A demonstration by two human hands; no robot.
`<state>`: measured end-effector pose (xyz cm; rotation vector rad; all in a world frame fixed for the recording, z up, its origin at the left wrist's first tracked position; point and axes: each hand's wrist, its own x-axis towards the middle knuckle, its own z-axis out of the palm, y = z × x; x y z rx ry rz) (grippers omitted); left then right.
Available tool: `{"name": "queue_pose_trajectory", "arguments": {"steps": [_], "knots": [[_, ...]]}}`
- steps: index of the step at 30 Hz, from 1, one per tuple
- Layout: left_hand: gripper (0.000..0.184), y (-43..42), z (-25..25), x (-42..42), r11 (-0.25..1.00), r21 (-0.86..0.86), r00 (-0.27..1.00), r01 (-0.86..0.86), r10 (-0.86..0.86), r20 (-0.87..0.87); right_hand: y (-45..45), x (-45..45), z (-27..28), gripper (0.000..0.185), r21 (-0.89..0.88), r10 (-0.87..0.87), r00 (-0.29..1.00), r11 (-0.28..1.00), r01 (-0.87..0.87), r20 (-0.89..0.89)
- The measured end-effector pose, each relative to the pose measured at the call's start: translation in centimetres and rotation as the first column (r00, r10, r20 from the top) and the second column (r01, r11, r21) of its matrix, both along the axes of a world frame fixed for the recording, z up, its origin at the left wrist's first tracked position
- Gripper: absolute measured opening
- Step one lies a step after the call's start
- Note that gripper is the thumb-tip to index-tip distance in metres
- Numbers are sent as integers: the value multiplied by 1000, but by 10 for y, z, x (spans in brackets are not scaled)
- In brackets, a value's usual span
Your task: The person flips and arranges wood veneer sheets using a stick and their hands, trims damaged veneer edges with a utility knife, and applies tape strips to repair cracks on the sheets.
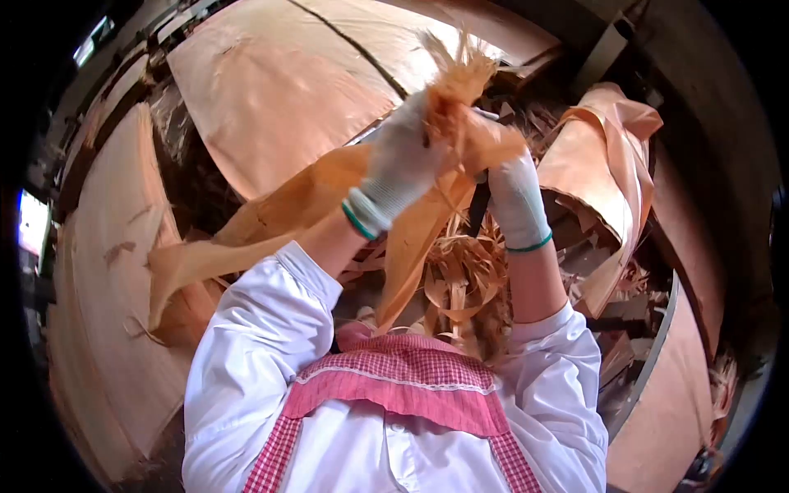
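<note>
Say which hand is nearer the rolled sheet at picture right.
Right. The right hand is just left of the rolled sheet in view; the left hand is farther left, gripping the bunched strips.

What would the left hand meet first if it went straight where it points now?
Beyond the bunched tan strips it holds, the left hand would probably meet the large pale sheet first, though depth is unclear in this view.
</note>
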<state>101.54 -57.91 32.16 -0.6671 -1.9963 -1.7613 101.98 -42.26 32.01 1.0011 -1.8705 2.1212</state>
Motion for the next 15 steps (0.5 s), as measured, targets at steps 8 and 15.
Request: {"name": "queue_pose_trajectory", "arguments": {"steps": [8,15], "knots": [[25,-52,70,-5,997,75,994,-20,12,106,77,-16,-57,45,307,-440,869,879,365,225],[29,-116,78,-3,991,-76,985,-107,116,124,50,-34,-78,18,288,-372,889,911,295,268]]}}
